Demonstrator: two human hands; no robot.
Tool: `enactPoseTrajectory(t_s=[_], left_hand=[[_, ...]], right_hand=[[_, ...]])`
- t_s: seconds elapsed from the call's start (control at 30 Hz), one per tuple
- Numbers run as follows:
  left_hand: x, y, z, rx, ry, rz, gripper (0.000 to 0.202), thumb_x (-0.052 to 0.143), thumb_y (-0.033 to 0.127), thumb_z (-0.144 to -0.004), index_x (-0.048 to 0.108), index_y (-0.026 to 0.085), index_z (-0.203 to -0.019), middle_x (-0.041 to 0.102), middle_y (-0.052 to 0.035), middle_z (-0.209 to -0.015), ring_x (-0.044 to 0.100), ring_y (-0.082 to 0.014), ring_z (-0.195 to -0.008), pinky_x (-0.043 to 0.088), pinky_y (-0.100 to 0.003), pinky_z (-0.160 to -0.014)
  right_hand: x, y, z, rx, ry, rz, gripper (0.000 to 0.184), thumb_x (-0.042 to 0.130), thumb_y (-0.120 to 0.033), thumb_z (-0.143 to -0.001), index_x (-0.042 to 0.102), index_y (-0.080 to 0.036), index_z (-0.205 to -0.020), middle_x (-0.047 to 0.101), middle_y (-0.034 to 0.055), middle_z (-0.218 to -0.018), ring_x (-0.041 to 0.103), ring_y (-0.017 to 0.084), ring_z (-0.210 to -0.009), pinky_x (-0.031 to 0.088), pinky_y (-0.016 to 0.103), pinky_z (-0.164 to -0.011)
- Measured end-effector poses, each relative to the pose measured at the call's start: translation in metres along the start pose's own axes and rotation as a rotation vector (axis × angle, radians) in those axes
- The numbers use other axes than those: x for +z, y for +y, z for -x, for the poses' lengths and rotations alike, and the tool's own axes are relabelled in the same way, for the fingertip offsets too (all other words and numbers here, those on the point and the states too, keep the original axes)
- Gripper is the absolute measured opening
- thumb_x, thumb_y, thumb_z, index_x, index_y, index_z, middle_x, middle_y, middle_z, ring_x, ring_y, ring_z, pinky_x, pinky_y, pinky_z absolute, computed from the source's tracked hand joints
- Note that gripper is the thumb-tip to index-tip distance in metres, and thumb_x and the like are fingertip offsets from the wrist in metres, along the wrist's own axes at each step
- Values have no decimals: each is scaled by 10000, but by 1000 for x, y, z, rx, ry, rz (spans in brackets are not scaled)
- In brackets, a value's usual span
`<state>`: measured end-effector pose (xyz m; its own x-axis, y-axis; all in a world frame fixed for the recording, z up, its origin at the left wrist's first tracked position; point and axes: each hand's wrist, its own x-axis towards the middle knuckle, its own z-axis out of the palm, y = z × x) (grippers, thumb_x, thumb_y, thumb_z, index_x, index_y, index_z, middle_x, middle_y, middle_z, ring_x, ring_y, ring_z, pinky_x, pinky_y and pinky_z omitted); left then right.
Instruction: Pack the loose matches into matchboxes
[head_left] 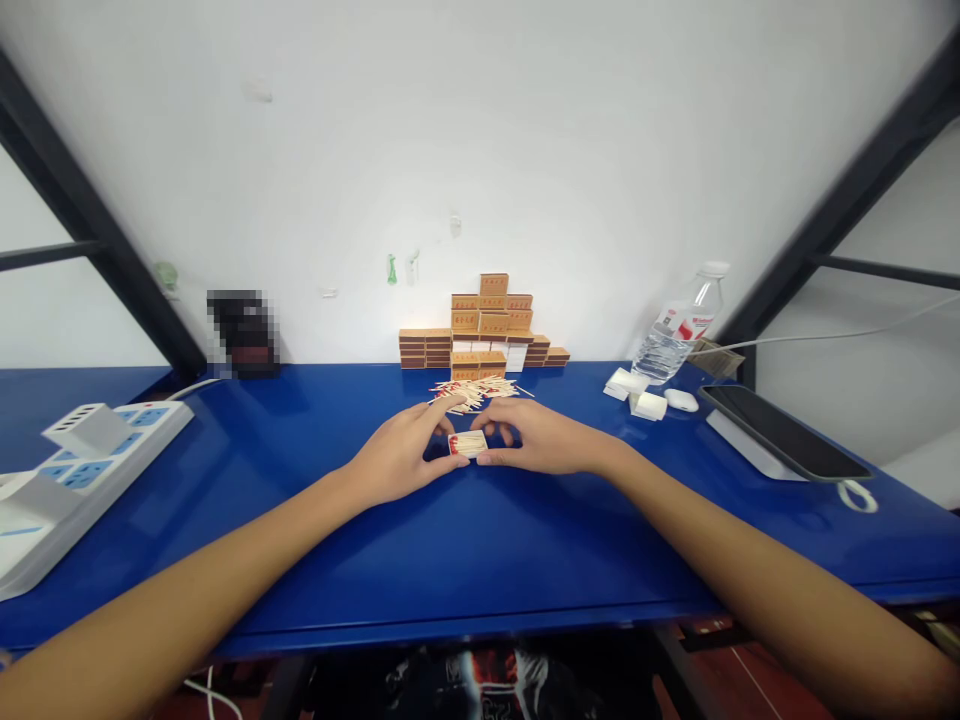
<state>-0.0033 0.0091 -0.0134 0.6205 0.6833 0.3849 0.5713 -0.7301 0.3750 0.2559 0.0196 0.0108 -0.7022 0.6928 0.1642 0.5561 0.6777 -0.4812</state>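
A small white matchbox tray with red-tipped matches lying in it is between my hands, just above or on the blue table. My left hand holds its left end, thumb at the near edge and fingers behind. At the right end, my right hand has its thumb against the near corner and its fingers curled behind. Just beyond my fingertips lies a loose pile of matches. Behind that pile, several brown matchboxes are stacked against the wall, with a few white sides showing among them.
On the right stand a water bottle, white open pieces, a white earphone case and a phone on a white support. A power strip with plugs lies left. A dark pixelated object stands at the back left.
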Motion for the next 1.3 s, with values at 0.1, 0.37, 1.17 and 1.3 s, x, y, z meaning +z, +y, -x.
enactPoseTrajectory(t_s=[0.1,0.37,1.17,1.3], left_hand=[[0,0,0,-27,6,44,769,730,437,-918,341,297,-1565,723,-50,-1126,680,-254,-1041,548,-419,-907],[-56,-62,-54,-154,241,-70,613,699,504,-906,530,192,-1405,675,-137,-1280,668,-262,-1032,528,-389,-873],[-57,-149,-103,-363,356,124,519,891,506,-635,677,161,-958,712,-75,-903,645,-194,-808,538,-349,-795],[-59,-151,-103,-386,349,158,541,914,480,-591,710,152,-970,708,-68,-874,639,-196,-800,537,-354,-793]], right_hand=[[1,1,-2,18,15,-42,323,748,-433,-897,701,-169,-1078,666,29,-842,578,158,-709,441,287,-643],[-13,7,-2,75,114,9,335,744,-483,-879,671,-161,-938,651,24,-793,566,154,-686,405,277,-629],[-25,26,-1,164,156,148,315,759,-462,-864,647,-169,-893,690,64,-888,579,178,-731,374,289,-636],[-25,28,-1,154,172,159,308,759,-456,-864,651,-171,-903,689,64,-892,581,182,-740,375,295,-646]])
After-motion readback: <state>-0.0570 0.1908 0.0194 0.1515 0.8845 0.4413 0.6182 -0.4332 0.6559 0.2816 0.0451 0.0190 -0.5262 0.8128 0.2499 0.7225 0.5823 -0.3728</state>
